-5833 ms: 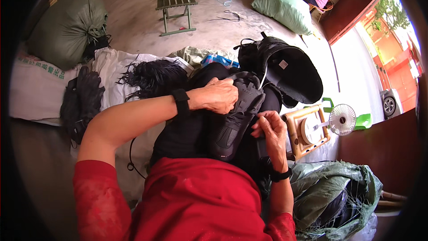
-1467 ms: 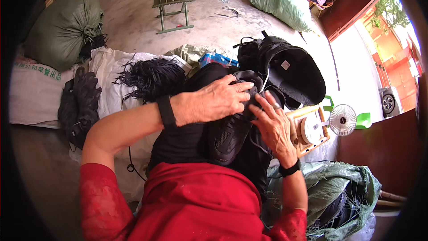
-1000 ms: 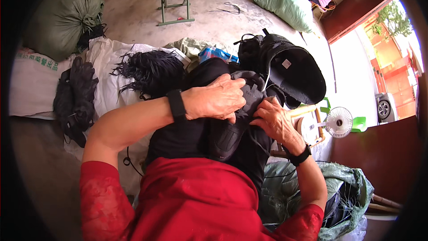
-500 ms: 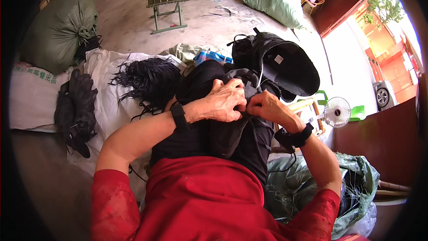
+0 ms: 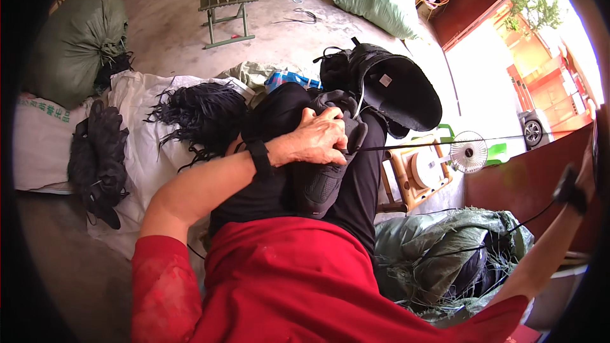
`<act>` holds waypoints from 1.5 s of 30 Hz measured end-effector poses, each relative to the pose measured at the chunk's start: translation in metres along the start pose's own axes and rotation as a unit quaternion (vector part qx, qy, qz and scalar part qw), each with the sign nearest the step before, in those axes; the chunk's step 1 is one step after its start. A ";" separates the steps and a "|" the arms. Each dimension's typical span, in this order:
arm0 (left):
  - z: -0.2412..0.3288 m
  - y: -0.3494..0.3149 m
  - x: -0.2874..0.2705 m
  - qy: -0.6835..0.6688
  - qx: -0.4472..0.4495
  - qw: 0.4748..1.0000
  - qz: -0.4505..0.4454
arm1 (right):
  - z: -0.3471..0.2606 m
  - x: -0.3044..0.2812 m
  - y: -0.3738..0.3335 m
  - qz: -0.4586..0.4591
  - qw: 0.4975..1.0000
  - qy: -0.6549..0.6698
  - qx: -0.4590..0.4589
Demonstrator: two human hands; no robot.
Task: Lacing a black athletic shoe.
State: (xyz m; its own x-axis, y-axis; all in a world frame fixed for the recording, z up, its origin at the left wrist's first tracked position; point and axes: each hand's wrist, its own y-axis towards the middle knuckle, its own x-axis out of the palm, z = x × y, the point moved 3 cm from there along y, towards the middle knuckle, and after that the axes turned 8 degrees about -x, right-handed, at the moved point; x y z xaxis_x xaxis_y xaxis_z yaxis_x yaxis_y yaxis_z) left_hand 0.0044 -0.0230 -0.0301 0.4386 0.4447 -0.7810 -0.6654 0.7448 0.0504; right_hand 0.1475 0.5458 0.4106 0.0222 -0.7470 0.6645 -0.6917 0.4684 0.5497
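Observation:
A dark grey and black sneaker [image 5: 321,184] lies across my lap on black trousers. My left hand [image 5: 321,136] is closed around its upper, near the laced opening. From the shoe a black shoelace [image 5: 413,146] runs taut far out to the right. At its far end my right hand [image 5: 586,174] grips the lace, near the right rim of the picture; the fingers are blurred and partly cut off. Just beyond the shoe an open black bag [image 5: 400,92] rests by my knees, with a pale cord at its near side. Black bands are on both wrists.
Bundled black laces [image 5: 200,114] and dark shoes [image 5: 98,162] lie on white sacking to the left, below a tied green sack [image 5: 76,47]. A folding stool [image 5: 227,9] stands ahead. To the right are a bamboo chair [image 5: 416,174], a small fan [image 5: 469,152] and an open woven sack [image 5: 454,260].
My right hand has swung from the shoe far out to the right, drawing the shoelace out straight. My left hand stays on the sneaker. The view has shifted slightly.

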 end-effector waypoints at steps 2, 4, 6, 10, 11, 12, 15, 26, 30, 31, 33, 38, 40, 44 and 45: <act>-0.004 -0.002 -0.008 0.029 0.050 0.998 -0.023 | 0.022 -0.049 -0.038 -0.056 0.936 -0.346 -0.034; -0.009 -0.002 -0.021 -0.007 0.061 0.998 -0.002 | 0.088 -0.099 -0.087 -0.061 0.798 -0.581 -0.145; -0.010 -0.005 -0.028 -0.037 0.066 0.997 0.014 | 0.167 -0.134 -0.143 -0.051 0.899 -0.433 -0.045; -0.003 -0.014 -0.026 0.330 0.207 0.904 0.176 | 0.315 -0.145 -0.245 0.023 0.889 -0.441 0.120; -0.004 -0.012 -0.024 0.314 0.225 0.899 0.207 | 0.342 -0.140 -0.271 0.064 0.860 -0.478 0.167; -0.008 -0.006 -0.019 0.275 0.229 0.918 0.171 | 0.367 -0.129 -0.291 0.016 0.842 -0.492 0.220; -0.033 0.016 0.000 0.262 0.178 0.946 0.067 | 0.424 -0.089 -0.341 -0.080 0.882 -0.351 0.305; -0.026 0.029 -0.011 0.123 -0.018 0.989 -0.075 | 0.449 0.008 -0.383 -0.184 0.851 -0.310 0.382; -0.009 0.019 -0.032 -0.463 -0.096 0.878 -0.080 | 0.475 0.039 -0.391 -0.169 0.874 -0.237 0.389; -0.005 0.019 -0.028 -0.494 -0.108 0.853 -0.132 | 0.482 0.046 -0.394 -0.164 0.878 -0.217 0.394; -0.007 0.021 -0.022 -0.471 -0.120 0.858 -0.165 | 0.493 0.051 -0.396 -0.133 0.884 -0.212 0.395; -0.016 0.005 -0.026 -0.235 0.063 0.970 0.023 | 0.456 0.019 -0.362 -0.103 0.886 -0.290 0.348; -0.014 -0.008 -0.018 -0.028 0.123 0.991 0.043 | 0.409 -0.010 -0.307 -0.168 0.845 -0.475 0.177; -0.018 -0.013 -0.017 -0.059 0.156 0.983 0.073 | 0.271 -0.082 -0.193 0.040 0.930 -0.360 0.064; -0.018 -0.011 -0.016 -0.061 0.157 0.983 0.073 | 0.239 -0.094 -0.171 0.061 0.953 -0.293 0.050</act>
State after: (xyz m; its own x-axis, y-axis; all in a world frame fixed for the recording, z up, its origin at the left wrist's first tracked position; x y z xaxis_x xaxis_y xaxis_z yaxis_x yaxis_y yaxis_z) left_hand -0.0057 -0.0474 -0.0294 0.4340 0.6012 -0.6710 -0.5169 0.7762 0.3611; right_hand 0.0909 0.4230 0.1327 -0.4496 -0.8382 0.3087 -0.7285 0.5441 0.4162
